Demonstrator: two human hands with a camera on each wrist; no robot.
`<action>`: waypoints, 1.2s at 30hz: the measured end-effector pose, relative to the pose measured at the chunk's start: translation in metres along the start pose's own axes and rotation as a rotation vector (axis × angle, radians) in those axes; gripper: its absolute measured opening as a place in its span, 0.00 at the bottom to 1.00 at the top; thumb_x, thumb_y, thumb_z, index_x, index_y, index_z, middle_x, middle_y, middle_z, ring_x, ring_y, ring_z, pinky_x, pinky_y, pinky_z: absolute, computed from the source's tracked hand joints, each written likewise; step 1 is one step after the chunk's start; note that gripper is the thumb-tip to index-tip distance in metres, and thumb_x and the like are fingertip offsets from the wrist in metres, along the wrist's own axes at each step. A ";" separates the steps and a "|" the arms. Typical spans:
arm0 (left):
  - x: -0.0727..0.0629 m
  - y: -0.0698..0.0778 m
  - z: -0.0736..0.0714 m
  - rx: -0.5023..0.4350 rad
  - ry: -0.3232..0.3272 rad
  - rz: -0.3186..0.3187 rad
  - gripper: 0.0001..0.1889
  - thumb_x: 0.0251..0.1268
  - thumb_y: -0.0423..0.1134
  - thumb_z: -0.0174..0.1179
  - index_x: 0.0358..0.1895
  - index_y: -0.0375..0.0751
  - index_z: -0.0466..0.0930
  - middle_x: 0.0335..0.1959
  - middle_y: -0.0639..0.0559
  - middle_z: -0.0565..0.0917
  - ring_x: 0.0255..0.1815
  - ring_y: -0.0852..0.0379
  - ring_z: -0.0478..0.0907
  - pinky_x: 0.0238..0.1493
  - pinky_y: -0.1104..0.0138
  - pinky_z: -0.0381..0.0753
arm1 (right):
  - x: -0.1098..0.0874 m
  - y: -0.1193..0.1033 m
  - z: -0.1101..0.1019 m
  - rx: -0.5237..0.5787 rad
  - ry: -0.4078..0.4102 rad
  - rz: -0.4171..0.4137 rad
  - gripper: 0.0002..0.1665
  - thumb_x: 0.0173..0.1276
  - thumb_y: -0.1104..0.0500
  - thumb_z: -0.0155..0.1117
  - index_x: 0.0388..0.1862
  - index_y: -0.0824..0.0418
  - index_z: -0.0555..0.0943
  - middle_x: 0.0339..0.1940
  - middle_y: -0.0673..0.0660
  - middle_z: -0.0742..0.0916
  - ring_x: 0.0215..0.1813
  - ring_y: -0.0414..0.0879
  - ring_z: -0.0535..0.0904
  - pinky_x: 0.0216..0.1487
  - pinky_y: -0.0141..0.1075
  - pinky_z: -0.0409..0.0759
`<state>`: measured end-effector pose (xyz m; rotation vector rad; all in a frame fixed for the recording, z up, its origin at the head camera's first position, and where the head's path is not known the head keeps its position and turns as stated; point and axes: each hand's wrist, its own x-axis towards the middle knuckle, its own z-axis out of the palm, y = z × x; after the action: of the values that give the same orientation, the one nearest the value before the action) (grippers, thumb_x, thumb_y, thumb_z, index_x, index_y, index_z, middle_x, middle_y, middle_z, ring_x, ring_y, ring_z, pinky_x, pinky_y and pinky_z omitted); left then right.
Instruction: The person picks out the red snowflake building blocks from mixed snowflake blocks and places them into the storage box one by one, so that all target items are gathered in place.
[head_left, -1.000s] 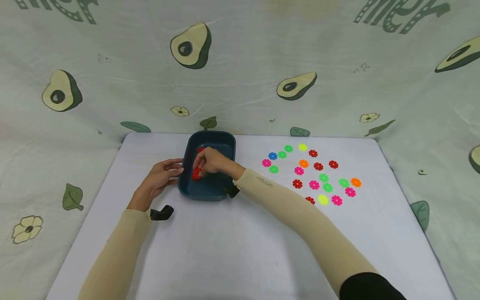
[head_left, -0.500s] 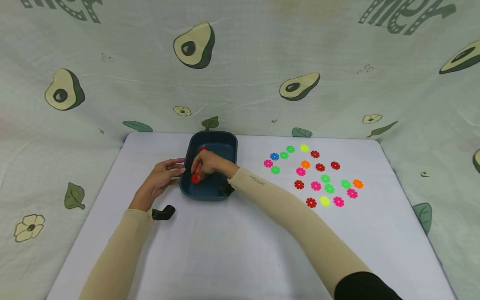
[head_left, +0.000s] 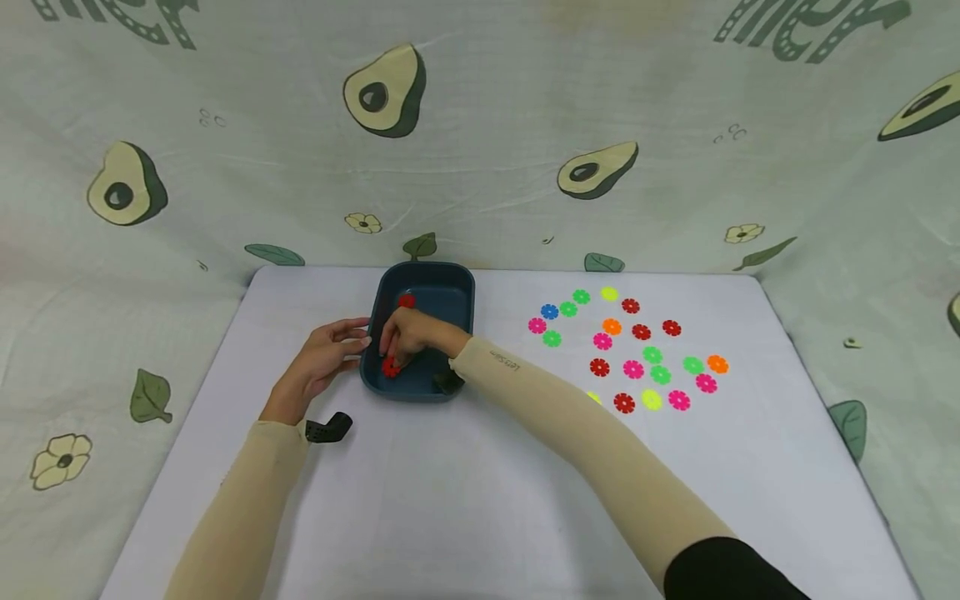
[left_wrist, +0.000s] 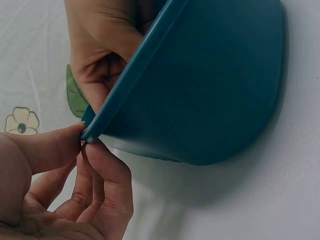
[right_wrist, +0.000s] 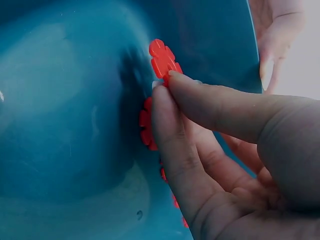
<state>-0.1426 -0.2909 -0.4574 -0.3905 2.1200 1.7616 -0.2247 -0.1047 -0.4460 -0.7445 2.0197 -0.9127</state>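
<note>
A dark blue rectangular plastic tub (head_left: 448, 300) stands at the back of the white table, left of centre. My left hand (head_left: 324, 357) pinches its left rim between thumb and finger, as the left wrist view shows on the tub's wall (left_wrist: 210, 90). Inside the tub, my right hand (head_left: 417, 333) pinches a red flower-shaped disc (right_wrist: 161, 56) between thumb and index fingertip. Another red disc (head_left: 407, 301) lies farther back in the tub. In the right wrist view, more red discs (right_wrist: 146, 124) show behind my fingers, partly hidden by them.
Several flower-shaped discs lie scattered on the table to the right: red (head_left: 624, 403), green (head_left: 652, 355), pink (head_left: 633, 369), orange (head_left: 717, 364), yellow (head_left: 651, 400) and one blue (head_left: 550, 312). My right forearm partly covers another yellow disc (head_left: 594, 397). A printed cloth (head_left: 480, 150) hangs behind the table.
My right hand has moved toward the tub's near end with the red disc, uncovering more of the red disc at the back. The left hand keeps its place on the rim.
</note>
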 end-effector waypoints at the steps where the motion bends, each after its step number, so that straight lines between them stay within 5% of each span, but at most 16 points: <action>1: 0.000 0.000 0.000 -0.001 0.000 0.002 0.30 0.82 0.33 0.56 0.82 0.35 0.62 0.66 0.41 0.71 0.47 0.62 0.76 0.46 0.71 0.82 | 0.001 0.000 0.000 0.003 -0.003 0.004 0.13 0.63 0.79 0.73 0.46 0.73 0.87 0.29 0.55 0.84 0.31 0.43 0.83 0.40 0.32 0.87; 19: -0.001 -0.002 -0.003 -0.049 -0.015 0.042 0.29 0.81 0.31 0.57 0.80 0.34 0.64 0.56 0.50 0.75 0.43 0.63 0.78 0.42 0.71 0.83 | 0.009 -0.001 0.001 -0.027 -0.066 -0.008 0.14 0.63 0.81 0.71 0.47 0.75 0.87 0.30 0.57 0.86 0.30 0.43 0.83 0.41 0.34 0.87; 28: -0.002 0.000 0.000 -0.034 -0.022 0.032 0.30 0.82 0.32 0.57 0.82 0.34 0.62 0.60 0.47 0.74 0.44 0.65 0.77 0.43 0.71 0.83 | 0.006 0.002 -0.001 -0.078 -0.060 -0.053 0.13 0.64 0.77 0.72 0.47 0.74 0.87 0.43 0.67 0.91 0.39 0.48 0.88 0.42 0.31 0.86; 36: -0.003 0.000 -0.001 -0.030 -0.023 0.019 0.30 0.82 0.32 0.57 0.82 0.34 0.62 0.62 0.46 0.72 0.46 0.64 0.77 0.46 0.71 0.83 | -0.003 0.001 -0.008 -0.052 -0.031 -0.073 0.13 0.65 0.79 0.70 0.48 0.73 0.87 0.41 0.64 0.91 0.41 0.48 0.87 0.43 0.31 0.84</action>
<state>-0.1400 -0.2925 -0.4560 -0.3571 2.0906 1.8019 -0.2304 -0.0991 -0.4420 -0.8613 2.0063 -0.8880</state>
